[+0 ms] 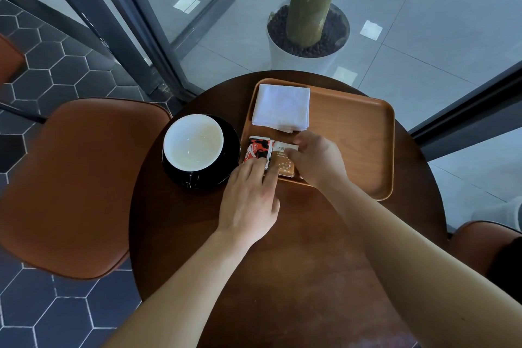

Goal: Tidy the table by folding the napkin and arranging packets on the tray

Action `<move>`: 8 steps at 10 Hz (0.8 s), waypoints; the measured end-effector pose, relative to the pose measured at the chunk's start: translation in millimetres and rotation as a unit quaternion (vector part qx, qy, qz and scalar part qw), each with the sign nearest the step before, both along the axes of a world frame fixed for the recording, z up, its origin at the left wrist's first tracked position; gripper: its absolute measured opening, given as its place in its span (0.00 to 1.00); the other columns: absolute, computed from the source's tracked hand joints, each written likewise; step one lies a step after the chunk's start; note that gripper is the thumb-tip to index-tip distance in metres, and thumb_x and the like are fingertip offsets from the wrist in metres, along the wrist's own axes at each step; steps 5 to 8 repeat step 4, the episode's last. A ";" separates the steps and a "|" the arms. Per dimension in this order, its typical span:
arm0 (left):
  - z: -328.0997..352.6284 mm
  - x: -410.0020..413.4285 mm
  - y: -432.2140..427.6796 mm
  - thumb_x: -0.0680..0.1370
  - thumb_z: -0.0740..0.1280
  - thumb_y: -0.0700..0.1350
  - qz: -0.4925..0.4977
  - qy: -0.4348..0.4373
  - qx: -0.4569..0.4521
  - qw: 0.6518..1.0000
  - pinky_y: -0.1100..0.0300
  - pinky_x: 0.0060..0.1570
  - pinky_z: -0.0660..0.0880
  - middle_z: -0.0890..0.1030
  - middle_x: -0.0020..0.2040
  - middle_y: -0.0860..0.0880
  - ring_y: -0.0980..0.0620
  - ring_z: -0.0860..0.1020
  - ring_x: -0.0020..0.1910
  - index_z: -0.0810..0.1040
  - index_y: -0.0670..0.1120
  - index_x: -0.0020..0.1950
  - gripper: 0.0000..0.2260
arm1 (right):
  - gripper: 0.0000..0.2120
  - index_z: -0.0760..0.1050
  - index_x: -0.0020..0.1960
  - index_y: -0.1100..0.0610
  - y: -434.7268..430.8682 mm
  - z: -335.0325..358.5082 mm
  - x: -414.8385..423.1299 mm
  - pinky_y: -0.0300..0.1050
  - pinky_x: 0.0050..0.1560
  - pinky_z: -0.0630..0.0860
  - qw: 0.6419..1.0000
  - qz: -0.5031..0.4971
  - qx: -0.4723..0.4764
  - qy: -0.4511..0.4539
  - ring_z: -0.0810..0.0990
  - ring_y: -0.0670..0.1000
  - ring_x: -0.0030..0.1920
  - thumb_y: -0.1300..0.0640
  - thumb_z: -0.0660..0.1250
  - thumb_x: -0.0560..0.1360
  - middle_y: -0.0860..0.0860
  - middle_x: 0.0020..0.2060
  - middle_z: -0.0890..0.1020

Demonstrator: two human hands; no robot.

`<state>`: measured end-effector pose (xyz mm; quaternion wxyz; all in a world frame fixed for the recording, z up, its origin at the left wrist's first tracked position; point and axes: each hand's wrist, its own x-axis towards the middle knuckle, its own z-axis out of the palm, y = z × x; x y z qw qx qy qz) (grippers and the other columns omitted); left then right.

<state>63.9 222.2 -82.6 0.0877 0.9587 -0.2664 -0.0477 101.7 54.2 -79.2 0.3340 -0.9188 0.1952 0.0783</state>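
Napkin (pixel 281 107): folded, far-left corner of tray (pixel 353 135).
Red packet (pixel 255 150): tray's near-left, long axis front-to-back; left hand (pixel 248 198) pressing, fingers straight.
Brown packet (pixel 284 162): parallel; right hand (pixel 316 161) pinching.

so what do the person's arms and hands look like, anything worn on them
The left forearm and right forearm are bare as far up as the frame shows, with no sleeve in view. The left hand and right hand wear no gloves. No watch, bracelet or ring shows on the sides facing the camera.
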 end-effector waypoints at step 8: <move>12.2 -9.1 6.5 0.72 0.71 0.45 0.016 -0.021 -0.011 1.000 0.48 0.62 0.75 0.76 0.63 0.41 0.41 0.73 0.67 0.75 0.44 0.67 0.23 | 0.15 0.75 0.64 0.54 1.5 10.1 -12.4 0.42 0.39 0.74 1.000 -0.001 -0.001 -0.021 0.79 0.49 0.42 0.54 0.68 0.78 0.48 0.45 0.82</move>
